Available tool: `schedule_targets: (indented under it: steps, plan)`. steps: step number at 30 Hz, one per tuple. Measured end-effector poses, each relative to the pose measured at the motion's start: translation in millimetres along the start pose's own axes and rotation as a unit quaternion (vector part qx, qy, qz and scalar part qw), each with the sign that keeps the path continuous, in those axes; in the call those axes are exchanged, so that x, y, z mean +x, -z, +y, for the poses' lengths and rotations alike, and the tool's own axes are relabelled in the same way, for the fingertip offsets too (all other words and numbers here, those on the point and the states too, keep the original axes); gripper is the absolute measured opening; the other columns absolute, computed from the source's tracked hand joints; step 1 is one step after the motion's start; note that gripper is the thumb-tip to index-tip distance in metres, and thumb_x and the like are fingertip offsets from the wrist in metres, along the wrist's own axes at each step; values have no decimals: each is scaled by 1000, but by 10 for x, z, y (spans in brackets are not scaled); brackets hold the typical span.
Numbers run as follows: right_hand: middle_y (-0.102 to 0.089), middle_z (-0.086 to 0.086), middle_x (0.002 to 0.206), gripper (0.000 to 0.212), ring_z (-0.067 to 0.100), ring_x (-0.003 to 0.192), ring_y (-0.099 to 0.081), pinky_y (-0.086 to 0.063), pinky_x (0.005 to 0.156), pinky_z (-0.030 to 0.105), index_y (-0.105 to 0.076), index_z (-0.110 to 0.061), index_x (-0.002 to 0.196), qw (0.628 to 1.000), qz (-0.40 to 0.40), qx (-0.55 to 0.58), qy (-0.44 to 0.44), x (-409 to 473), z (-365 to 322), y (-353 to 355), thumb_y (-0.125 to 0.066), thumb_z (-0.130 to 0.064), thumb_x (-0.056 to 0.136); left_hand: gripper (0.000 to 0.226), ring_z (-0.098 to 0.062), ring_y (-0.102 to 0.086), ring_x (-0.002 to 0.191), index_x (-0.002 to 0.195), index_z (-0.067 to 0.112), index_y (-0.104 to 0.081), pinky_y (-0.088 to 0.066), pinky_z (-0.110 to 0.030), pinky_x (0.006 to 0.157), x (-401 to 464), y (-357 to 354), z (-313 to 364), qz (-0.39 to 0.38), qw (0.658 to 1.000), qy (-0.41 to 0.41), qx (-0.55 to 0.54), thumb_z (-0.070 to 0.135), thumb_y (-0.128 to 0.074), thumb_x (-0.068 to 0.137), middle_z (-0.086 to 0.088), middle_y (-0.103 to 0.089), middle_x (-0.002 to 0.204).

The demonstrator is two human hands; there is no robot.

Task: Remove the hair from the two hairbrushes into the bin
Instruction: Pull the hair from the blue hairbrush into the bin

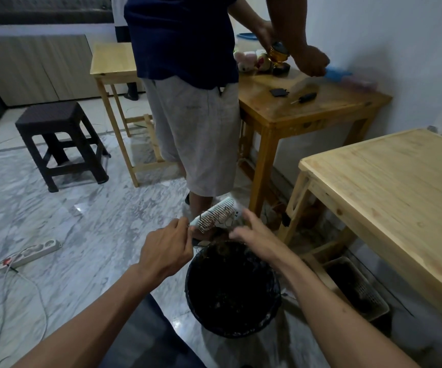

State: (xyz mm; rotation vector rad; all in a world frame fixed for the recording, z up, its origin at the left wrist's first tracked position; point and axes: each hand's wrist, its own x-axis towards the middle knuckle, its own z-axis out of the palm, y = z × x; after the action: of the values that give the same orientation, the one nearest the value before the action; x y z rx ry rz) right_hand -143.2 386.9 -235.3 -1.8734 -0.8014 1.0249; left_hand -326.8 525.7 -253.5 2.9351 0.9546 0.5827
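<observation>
The left hand point(165, 249) is closed around the handle end of a white hairbrush point(214, 215), holding it tilted above the far rim of the bin point(231, 289), bristles turned toward the wearer. The right hand point(251, 235) reaches in from the other side with fingers point(237, 233) spread and curled at the bristles, touching a dark tangle of hair point(221, 227) caught among the pins; whether the fingers pinch the strands cannot be told. Only one hairbrush can be made out in the hands.

The bin, round and lined with a black bag, stands on the marble floor point(68, 221) directly beneath both hands. To its right a pale wooden worktop point(400, 197) fills the edge of the view, with a mesh basket point(357, 288) on the floor beneath it. Beyond the hands a second person in grey shorts point(196, 134) stands at a darker wooden worktop point(307, 102) against the wall, where small objects lie. A dark stool point(60, 142) and a white power strip point(32, 252) with its cable sit on the floor to the left.
</observation>
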Motion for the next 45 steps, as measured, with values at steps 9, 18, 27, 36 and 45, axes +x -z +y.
schedule_targets:
  steps: [9, 18, 27, 36, 45]
  plan:
    - [-74, 8, 72, 11, 11, 61, -66, -54, 58, 21, -78, -10, 85, 974, 173, 149, -5, 111, 184, 15, -74, -14, 94, 34, -21, -43, 42, 82, 20, -44, -27, -28, 40, 2, 22, 4, 13, 1000, 26, -3, 43, -24, 98, 2, -54, 69]
    - [-68, 7, 123, 45, 17, 98, -71, -61, 79, 30, -61, -15, 139, 993, 39, -60, -99, 20, 508, 3, -62, -9, 95, 35, -28, -54, 51, 84, 21, -41, -35, -33, 45, -14, 18, -56, 6, 998, 61, -15, 46, -20, 97, -1, -57, 71]
    - [-70, -11, 125, 48, 6, 116, -66, -50, 106, 31, -64, -25, 133, 996, 10, 68, 51, 39, 33, -94, -77, -38, 89, 41, -24, -50, 48, 88, 21, -47, -19, -29, 43, -17, 61, 77, -7, 999, -15, -44, 48, -18, 98, 3, -56, 71]
    - [-81, 1, 82, 10, 13, 81, -76, -61, 89, 35, -83, -18, 94, 991, 109, 72, 15, -30, 334, -28, -75, -24, 94, 32, -25, -49, 51, 85, 20, -44, -33, -33, 47, 62, 155, -6, 18, 997, 56, -43, 41, -26, 101, 3, -53, 70]
    - [-45, -3, 152, 83, 17, 142, -44, -40, 109, 30, -40, -29, 157, 995, -7, -93, 24, 2, 238, -115, -72, -27, 80, 34, -27, -56, 58, 87, 22, -42, -38, -35, 50, 59, 129, 31, -7, 998, 32, -58, 46, -22, 98, 3, -57, 74]
